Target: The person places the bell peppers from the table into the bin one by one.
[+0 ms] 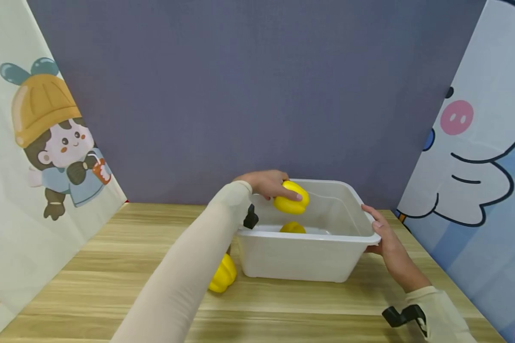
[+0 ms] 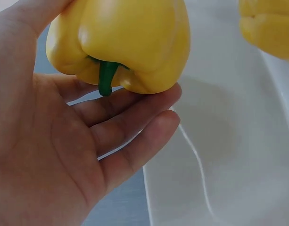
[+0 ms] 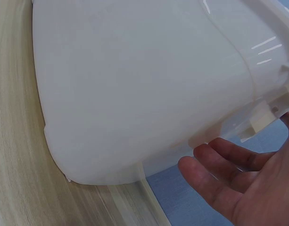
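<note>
My left hand [image 1: 268, 184] holds a yellow bell pepper [image 1: 293, 198] over the left part of a white plastic bin [image 1: 296, 257]. In the left wrist view the pepper's green stem [image 2: 106, 77] points toward the palm, and thumb and fingers grip its sides. A second yellow pepper [image 1: 293, 227] lies inside the bin, partly hidden by the front rim. On the table left of the bin sits another yellow pepper [image 1: 224, 273], partly covered by the left sleeve. My right hand [image 1: 384, 238] grips the bin's right rim, its fingers curled beneath the edge.
The bin stands on a wood-grain table [image 1: 111, 267]. A grey-blue panel [image 1: 257, 95] rises behind it. Cartoon-printed walls [image 1: 489, 190] flank both sides. Black mounts sit at both wrists.
</note>
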`<state>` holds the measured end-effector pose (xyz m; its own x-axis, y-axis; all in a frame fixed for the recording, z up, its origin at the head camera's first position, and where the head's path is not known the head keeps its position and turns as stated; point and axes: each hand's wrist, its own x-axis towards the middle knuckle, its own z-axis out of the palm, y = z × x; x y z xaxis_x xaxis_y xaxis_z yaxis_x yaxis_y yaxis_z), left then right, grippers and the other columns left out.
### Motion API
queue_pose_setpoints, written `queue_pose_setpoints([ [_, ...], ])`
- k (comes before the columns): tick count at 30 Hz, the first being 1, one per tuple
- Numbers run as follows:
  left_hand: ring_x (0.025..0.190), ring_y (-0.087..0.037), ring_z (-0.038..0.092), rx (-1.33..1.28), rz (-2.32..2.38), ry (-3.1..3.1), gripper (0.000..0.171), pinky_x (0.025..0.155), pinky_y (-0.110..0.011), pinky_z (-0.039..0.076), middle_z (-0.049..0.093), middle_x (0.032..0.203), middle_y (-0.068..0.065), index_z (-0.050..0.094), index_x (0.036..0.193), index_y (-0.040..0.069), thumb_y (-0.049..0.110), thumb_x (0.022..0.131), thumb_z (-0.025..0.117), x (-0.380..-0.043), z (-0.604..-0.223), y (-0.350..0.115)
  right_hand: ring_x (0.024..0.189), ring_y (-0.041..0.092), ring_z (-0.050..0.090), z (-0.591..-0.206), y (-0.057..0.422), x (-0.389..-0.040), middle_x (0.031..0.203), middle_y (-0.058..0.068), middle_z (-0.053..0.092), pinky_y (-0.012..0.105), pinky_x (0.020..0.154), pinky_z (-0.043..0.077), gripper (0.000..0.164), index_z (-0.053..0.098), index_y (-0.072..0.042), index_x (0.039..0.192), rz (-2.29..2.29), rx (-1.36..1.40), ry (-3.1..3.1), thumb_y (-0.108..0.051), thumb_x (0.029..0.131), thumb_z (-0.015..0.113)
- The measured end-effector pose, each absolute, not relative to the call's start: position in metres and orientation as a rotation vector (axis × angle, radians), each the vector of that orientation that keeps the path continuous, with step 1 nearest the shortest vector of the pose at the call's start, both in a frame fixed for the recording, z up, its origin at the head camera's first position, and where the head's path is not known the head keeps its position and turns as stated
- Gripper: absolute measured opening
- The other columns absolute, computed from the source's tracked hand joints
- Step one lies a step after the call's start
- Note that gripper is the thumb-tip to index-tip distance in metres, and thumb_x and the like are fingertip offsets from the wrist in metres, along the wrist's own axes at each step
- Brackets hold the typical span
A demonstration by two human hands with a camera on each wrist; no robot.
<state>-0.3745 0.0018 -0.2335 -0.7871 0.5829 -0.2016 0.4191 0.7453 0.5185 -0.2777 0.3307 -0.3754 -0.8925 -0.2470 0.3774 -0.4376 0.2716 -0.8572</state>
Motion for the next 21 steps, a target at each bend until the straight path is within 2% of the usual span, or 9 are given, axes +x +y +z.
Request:
queue_pose_setpoints([
  [12,0.098,-0.018,0.058,0.649,0.759,2.632,0.059,0.091,-0.043,0.052,0.061,0.108,-0.002,0.055,0.123,0.015,0.06,0.087,0.069,-0.431,-0.253,0.029,0.107,0.018,0.054,-0.383,0.362,-0.365,0.143,0.011,0.036,0.04,0.074,0.053,0.051,0.017,-0.019,0.16,1.728,0.78,-2.357,-0.034,0.111,0.017],
  [21,0.098,-0.019,0.059,0.648,0.824,2.619,0.055,0.09,-0.043,0.052,0.063,0.108,-0.002,0.058,0.122,0.016,0.057,0.087,0.07,-0.435,-0.262,0.029,0.108,0.017,0.054,-0.383,0.361,-0.367,0.141,0.011,0.036,0.04,0.075,0.053,0.052,0.017,-0.019,0.16,1.746,0.764,-2.364,-0.036,0.111,0.018],
])
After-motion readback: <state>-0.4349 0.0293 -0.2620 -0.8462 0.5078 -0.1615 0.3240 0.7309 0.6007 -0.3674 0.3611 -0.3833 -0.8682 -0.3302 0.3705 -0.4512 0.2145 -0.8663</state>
